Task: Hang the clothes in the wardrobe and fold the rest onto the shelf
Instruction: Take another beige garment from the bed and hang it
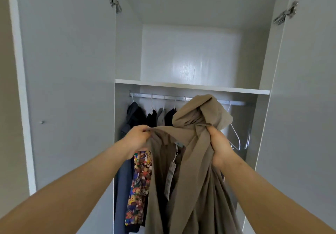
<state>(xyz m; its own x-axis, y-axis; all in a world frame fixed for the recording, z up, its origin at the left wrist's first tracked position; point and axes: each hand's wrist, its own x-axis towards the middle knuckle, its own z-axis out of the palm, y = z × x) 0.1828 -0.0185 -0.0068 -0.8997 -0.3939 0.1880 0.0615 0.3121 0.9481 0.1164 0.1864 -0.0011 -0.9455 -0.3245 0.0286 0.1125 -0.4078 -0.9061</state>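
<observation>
Taupe woven fabric, a long bunched garment (196,161), hangs between both hands in front of the open white wardrobe (63,60). Left hand (138,139) pinches a fold of it with curled fingers; right hand (219,142) grips a twisted bunch in a closed fist. Behind, dark clothes (141,115) hang on the silver metal rail (163,97) under the bare white shelf (190,86), with an empty white wire hanger (236,135) at right
</observation>
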